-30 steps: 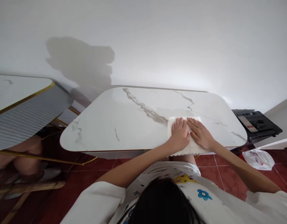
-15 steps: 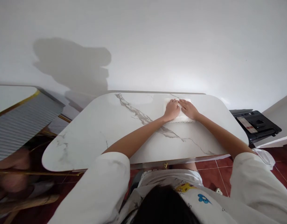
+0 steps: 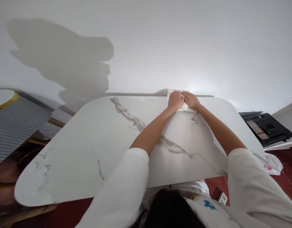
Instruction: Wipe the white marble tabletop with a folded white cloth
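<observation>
A white cloth (image 3: 187, 108) lies at the back edge of the white marble-patterned tabletop (image 3: 72, 152), its far end reaching past the edge towards the wall. My left hand (image 3: 176, 100) presses down on the cloth with its fingers laid flat and close together. Beside it, my right hand (image 3: 191, 100) also rests flat on the cloth, fingers pointing inward so that the two hands nearly touch. The cloth under both palms is hidden.
Close behind the tabletop stands a white wall (image 3: 146, 47). A black case (image 3: 270, 126) is at the right end, with a plastic bag (image 3: 274, 164) below it. A power strip (image 3: 222, 198) lies on the red tiled floor. Ribbed grey furniture (image 3: 20, 123) stands on the left.
Both hands have pushed the cloth away from me, from the tabletop onto its back edge. My view has moved closer over the table.
</observation>
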Demonstrator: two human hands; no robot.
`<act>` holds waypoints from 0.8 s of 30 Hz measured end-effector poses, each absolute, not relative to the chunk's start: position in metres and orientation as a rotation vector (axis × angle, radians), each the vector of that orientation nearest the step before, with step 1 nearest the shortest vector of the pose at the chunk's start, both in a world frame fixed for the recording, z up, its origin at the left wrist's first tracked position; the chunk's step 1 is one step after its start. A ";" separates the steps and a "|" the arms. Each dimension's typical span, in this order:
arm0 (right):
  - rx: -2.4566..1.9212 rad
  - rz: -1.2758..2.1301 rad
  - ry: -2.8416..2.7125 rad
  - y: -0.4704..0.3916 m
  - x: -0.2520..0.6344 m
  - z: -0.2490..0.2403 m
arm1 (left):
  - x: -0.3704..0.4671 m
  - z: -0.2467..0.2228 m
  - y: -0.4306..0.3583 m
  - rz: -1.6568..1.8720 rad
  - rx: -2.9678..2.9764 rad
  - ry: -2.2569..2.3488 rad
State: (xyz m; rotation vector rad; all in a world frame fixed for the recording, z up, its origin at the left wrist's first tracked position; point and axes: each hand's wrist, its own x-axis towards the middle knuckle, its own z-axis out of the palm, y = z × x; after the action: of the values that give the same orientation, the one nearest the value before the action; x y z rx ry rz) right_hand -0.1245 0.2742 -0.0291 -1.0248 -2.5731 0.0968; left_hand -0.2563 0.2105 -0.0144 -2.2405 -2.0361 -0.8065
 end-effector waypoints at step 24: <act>-1.037 0.119 -2.716 0.123 -0.077 -0.024 | -0.212 -0.006 0.053 -0.530 -2.279 -2.110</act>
State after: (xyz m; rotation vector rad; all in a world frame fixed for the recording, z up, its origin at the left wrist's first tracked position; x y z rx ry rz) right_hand -0.0772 0.1227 -0.0240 -1.0371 -2.7163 0.1185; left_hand -0.2125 0.0531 -0.0058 -2.2791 -2.1098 -0.5302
